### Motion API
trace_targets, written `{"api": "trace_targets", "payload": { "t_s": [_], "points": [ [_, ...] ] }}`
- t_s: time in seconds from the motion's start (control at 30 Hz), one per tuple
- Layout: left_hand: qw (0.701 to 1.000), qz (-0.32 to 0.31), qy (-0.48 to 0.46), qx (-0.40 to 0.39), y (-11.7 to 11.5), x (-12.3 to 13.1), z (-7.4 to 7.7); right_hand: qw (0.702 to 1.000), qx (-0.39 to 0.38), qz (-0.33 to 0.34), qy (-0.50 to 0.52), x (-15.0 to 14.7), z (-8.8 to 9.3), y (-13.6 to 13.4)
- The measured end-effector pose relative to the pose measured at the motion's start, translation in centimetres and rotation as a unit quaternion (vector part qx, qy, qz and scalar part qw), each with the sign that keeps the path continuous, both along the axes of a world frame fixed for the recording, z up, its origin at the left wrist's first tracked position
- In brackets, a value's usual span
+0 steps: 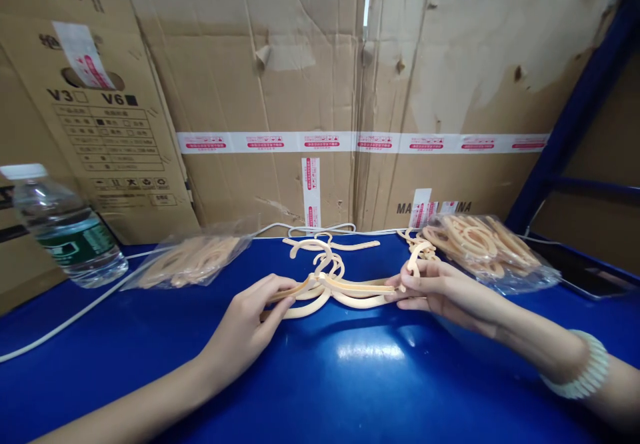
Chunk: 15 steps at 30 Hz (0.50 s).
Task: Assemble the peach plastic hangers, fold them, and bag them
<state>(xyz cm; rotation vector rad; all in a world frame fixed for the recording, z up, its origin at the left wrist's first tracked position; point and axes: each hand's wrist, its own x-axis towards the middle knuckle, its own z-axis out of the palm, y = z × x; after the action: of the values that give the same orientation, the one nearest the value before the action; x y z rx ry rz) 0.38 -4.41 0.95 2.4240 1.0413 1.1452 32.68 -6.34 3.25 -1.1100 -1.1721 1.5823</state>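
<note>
Several beige plastic hangers (327, 285) are held together just above the blue tabletop (320, 384), hooks pointing away from me. My left hand (250, 314) is closed around their left arms, fingers on top and thumb below. At their right ends is my right hand (440, 291), its fingers pinching a small beige curved piece (415, 257) against the hanger tips. Whether that piece is joined to a hanger I cannot make out. Behind the bundle, another beige hanger (355, 247) lies on the table.
Clear bags of beige parts lie left (195, 257) and right (480, 247), with loose beige pieces (417, 239) beside the right one. A water bottle (73, 234), a white cable (65, 324) and a dark flat device (575, 271) are around. Cardboard (270, 97) walls the back.
</note>
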Motion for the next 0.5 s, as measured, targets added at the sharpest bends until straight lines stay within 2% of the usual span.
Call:
{"api": "trace_targets", "payload": {
  "t_s": [0.2,0.5],
  "points": [
    [1.0,-0.004,0.003,0.008,-0.16,-0.05,0.07,1.0,0.004,0.029,-0.002,-0.19,-0.48,-0.1],
    [1.0,-0.008,0.011,0.018,-0.36,0.07,0.12,0.997,0.068,-0.01,-0.021,-0.87,-0.94,-0.24]
  ]
}}
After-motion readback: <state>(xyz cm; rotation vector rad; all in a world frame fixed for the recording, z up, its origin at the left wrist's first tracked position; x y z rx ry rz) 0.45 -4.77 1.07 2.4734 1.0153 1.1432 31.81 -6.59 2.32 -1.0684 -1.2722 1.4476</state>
